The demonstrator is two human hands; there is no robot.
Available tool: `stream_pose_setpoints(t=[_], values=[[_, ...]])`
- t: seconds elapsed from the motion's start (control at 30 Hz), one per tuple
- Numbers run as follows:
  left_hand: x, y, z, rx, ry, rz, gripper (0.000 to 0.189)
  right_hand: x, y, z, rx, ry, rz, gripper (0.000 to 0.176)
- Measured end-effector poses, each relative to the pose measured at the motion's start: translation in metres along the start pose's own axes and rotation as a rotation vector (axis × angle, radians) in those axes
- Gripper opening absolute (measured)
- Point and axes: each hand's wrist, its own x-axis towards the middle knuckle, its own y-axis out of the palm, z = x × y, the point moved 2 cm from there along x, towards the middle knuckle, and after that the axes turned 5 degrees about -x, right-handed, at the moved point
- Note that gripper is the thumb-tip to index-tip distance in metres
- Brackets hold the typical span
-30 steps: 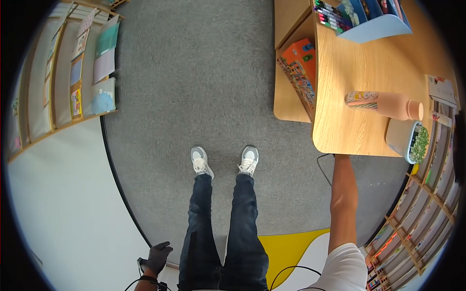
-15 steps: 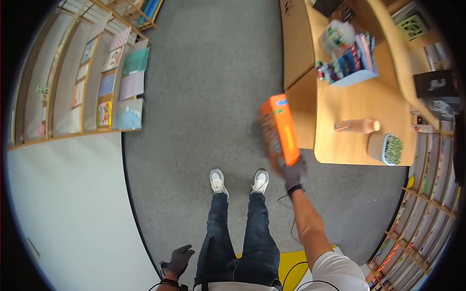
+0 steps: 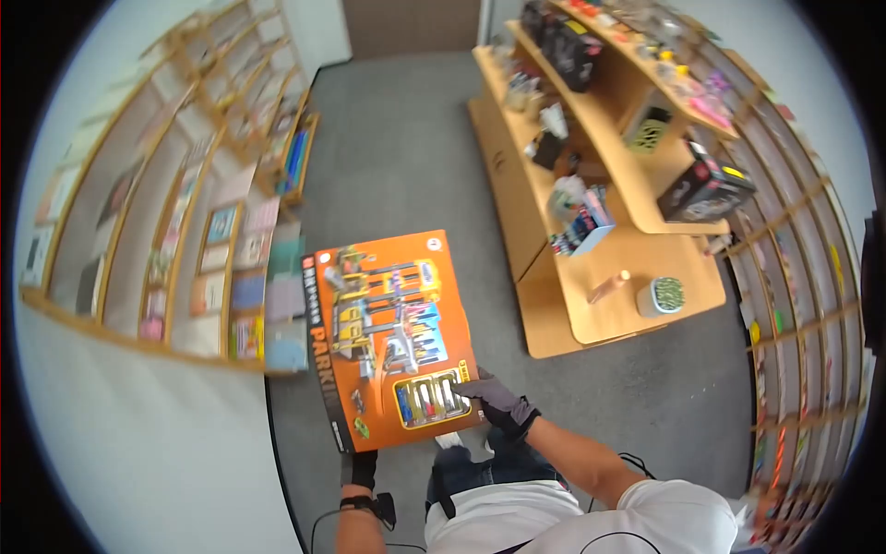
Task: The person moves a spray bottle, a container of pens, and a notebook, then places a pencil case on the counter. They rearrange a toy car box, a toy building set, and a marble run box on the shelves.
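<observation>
A large, flat orange toy box point(image 3: 378, 268) with parking-garage pictures, "PARK" lettering on its side and a window of small toy cars is raised in front of me, its printed face toward me. My right hand point(image 3: 501, 403), in a grey glove, grips its lower right edge, the thumb lying on the front. At the lower left corner, my gloved left hand point(image 3: 363, 469) meets the bottom edge from behind; its fingers are hidden by the box.
On the right, a wooden desk point(image 3: 554, 319) bears a bottle point(image 3: 609, 286), a potted plant point(image 3: 666, 295) and a bin of pens and books point(image 3: 591, 235). Black boxes point(image 3: 706, 189) sit on its upper shelf. Book racks point(image 3: 208, 277) line the left wall; curved shelves point(image 3: 803, 323) stand at far right.
The toy box has swung from edge-on at the right to face me, left of centre. My left hand has come up from my side to its bottom edge. The view has tilted up.
</observation>
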Motion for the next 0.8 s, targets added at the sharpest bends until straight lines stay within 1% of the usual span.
stream_pose_setpoints(t=[0.03, 0.07, 0.13, 0.17, 0.2, 0.23, 0.27, 0.3, 0.33, 0.37, 0.4, 0.43, 0.47, 0.57, 0.6, 0.63, 0.7, 0.73, 0.77, 0.8], values=[[0.013, -0.001, -0.013, 0.042, 0.071, -0.037, 0.051, -0.006, -0.001, 0.019, -0.019, -0.039, 0.060, 0.057], [0.025, -0.007, -0.017, 0.108, 0.141, -0.048, 0.050, -0.011, 0.011, 0.039, -0.019, -0.093, 0.036, 0.057], [0.039, -0.009, -0.022, 0.305, 0.305, -0.064, 0.049, -0.029, 0.018, 0.083, -0.152, -0.192, 0.042, 0.063], [0.044, -0.004, -0.018, 0.411, 0.401, -0.062, 0.048, -0.041, 0.016, 0.095, -0.228, -0.247, 0.040, 0.066], [0.051, -0.001, -0.011, 0.522, 0.505, -0.046, 0.047, -0.048, 0.012, 0.107, -0.227, -0.286, 0.023, 0.066], [0.058, 0.004, -0.002, 0.622, 0.609, -0.023, 0.047, -0.055, 0.006, 0.119, -0.410, -0.328, -0.069, 0.072], [0.068, 0.011, 0.009, 0.694, 0.722, 0.002, 0.046, -0.064, 0.018, 0.141, -0.546, -0.379, -0.161, 0.078], [0.087, 0.021, 0.024, 0.702, 0.856, 0.044, 0.045, -0.072, 0.030, 0.162, -0.682, -0.420, -0.262, 0.084], [0.099, 0.035, 0.037, 0.693, 0.885, 0.049, 0.045, -0.100, 0.060, 0.187, -0.777, -0.486, -0.358, 0.090], [0.113, 0.051, 0.049, 0.082, 0.710, 0.233, 0.042, -0.114, 0.071, 0.204, -0.846, -0.457, -0.440, 0.088], [0.130, 0.075, 0.068, -0.521, 0.494, 0.405, 0.040, -0.116, 0.069, 0.212, -0.896, -0.510, -0.491, 0.089], [0.142, 0.081, 0.080, -0.809, 0.369, 0.504, 0.039, -0.118, 0.066, 0.219, -0.946, -0.560, -0.547, 0.089], [0.154, 0.087, 0.092, -1.098, 0.225, 0.578, 0.038, -0.118, 0.061, 0.225, -0.967, -0.686, -0.559, 0.092], [0.163, 0.077, 0.119, -0.863, -0.263, 0.489, 0.033, -0.141, 0.074, 0.237, -1.001, -0.853, -0.604, 0.095], [0.169, 0.067, 0.115, -0.197, -0.001, 0.598, 0.033, -0.148, 0.076, 0.236, -1.034, -0.903, -0.610, 0.095], [0.175, 0.058, 0.111, 0.455, 0.300, 0.601, 0.032, -0.152, 0.074, 0.234, -1.050, -0.913, -0.617, 0.095], [0.226, 0.095, 0.213, 0.447, 0.596, 0.546, 0.031, -0.155, 0.065, 0.238, -1.076, -0.995, -0.785, 0.096], [0.250, 0.112, 0.261, 0.450, 0.744, 0.502, 0.030, -0.152, 0.056, 0.240, -1.081, -1.000, -0.788, 0.096], [0.270, 0.117, 0.254, 0.421, 0.692, 0.502, 0.030, -0.152, 0.033, 0.268, -1.180, -1.014, -0.911, 0.095], [0.290, 0.121, 0.250, 0.392, 0.640, 0.501, 0.030, -0.150, 0.024, 0.277, -1.285, -1.011, -1.031, 0.094]])
